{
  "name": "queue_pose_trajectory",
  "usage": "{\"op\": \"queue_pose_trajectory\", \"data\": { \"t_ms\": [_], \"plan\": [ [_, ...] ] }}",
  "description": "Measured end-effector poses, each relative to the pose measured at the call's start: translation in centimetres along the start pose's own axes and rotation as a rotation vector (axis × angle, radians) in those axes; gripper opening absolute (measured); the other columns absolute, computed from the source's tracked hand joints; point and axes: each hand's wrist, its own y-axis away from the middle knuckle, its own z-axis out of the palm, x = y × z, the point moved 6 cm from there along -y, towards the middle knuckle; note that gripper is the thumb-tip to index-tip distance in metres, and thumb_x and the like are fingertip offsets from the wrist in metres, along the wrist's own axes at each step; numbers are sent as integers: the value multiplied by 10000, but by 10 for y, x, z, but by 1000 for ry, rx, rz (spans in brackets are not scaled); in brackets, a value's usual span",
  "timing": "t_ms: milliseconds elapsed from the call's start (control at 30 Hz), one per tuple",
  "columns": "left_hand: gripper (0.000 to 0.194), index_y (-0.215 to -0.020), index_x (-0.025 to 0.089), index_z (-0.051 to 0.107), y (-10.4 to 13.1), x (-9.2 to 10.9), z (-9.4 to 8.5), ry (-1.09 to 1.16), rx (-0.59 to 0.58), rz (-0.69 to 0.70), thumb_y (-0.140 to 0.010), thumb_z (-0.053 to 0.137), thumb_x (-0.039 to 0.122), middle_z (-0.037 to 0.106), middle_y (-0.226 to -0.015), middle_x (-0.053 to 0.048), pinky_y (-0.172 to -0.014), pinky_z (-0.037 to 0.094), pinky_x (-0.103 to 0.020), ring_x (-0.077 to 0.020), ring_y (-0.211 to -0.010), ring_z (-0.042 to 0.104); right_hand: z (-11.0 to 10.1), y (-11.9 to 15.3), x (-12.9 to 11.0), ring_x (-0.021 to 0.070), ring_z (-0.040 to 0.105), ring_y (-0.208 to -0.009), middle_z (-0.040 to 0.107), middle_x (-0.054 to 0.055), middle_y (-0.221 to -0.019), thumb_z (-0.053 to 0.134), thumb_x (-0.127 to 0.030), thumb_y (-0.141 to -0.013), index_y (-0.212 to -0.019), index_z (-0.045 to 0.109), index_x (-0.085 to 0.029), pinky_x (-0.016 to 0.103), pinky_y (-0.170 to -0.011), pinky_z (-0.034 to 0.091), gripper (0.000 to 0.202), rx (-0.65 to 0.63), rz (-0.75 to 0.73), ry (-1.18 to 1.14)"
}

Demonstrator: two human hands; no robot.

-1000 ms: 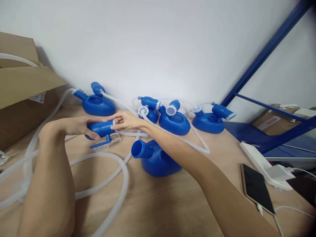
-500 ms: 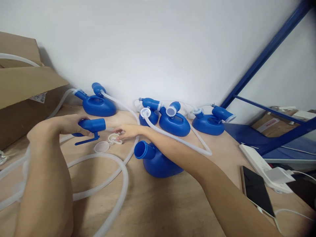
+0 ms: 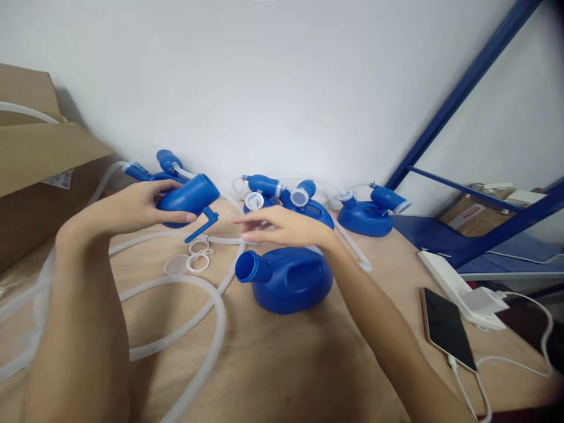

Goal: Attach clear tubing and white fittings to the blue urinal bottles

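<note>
My left hand (image 3: pixel 145 205) is wrapped round a blue plastic funnel cup (image 3: pixel 194 197), its open mouth pointing up and right, with a thin hooked arm hanging beneath. My right hand (image 3: pixel 282 226) hovers with loosely stretched fingers, slightly blurred, and I see nothing in it. Below it a blue urinal bottle (image 3: pixel 299 288) with a built-in handle lies on the table, its uncapped neck facing left. Beneath the funnel cup, a translucent cap (image 3: pixel 176 265) and a white ring (image 3: pixel 198 262) lie on the table beside another ring (image 3: pixel 199 247).
Several blue bottles with funnels and hoses stand along the wall, one bottle (image 3: pixel 365 220) at right. A long translucent hose (image 3: pixel 215 346) coils across the table (image 3: pixel 282 370). A cardboard box (image 3: pixel 48 217) stands left; a phone (image 3: pixel 447 329) and power strip (image 3: pixel 458 294) lie right.
My left hand has raised the funnel cup, moved it right and tilted its mouth upward. My right hand has left the white rings and moved right, above the bottle.
</note>
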Motion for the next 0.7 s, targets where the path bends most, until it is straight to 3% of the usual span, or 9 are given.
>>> {"op": "queue_pose_trajectory", "data": {
  "t_ms": [67,167,267,367,467,600,700],
  "plan": [
    [1078,-1488,239,529,3,28,10,150,-56,164,-609,804,798,665,-1401,-39,-1039,541,-433,-378,-1257,616,-6,46,10,245,667,-1267,719,36,-1356,714,-411,-960,-1447,639,-358,356,-1052,531,495,-12,123,83],
    [897,-1459,314,562,13,82,31,317,-128,529,-688,855,668,650,-1438,-9,-1111,516,-421,-358,-1335,589,-10,97,39,297,619,-1344,676,66,-1437,819,-395,-870,-1476,613,-368,427,-1137,485,640,44,265,210],
    [722,-1449,357,592,28,134,64,351,-223,855,-798,826,564,581,-1539,-8,-1224,419,-425,-333,-1455,499,1,122,67,295,607,-1369,648,76,-1477,796,-394,-887,-1517,559,-365,464,-1174,476,674,40,284,177],
    [647,-1484,379,565,39,168,106,299,-408,1035,-877,780,441,558,-1561,-22,-1217,429,-437,-303,-1456,501,7,132,81,272,474,-1512,495,90,-1631,741,-365,-922,-1555,503,-307,486,-1265,387,678,135,208,99],
    [708,-1537,393,510,40,179,136,160,-446,1067,-882,771,330,497,-1605,-53,-1199,439,-499,-326,-1458,488,11,137,84,268,456,-1528,480,112,-1641,713,-333,-934,-1558,495,-274,494,-1273,377,663,194,158,45],
    [741,-1543,403,502,35,177,145,-62,-227,1044,-877,667,124,459,-1629,-74,-1211,387,-586,-352,-1494,429,14,145,86,292,531,-1469,592,109,-1545,636,-278,-968,-1515,556,-292,541,-1228,431,553,282,144,28],
    [777,-1544,397,498,40,179,148,-157,-137,1089,-869,568,19,435,-1664,-62,-1239,333,-609,-334,-1534,387,18,155,86,301,554,-1447,622,100,-1516,599,-278,-980,-1461,611,-268,559,-1205,455,480,303,92,1]
  ]
}}
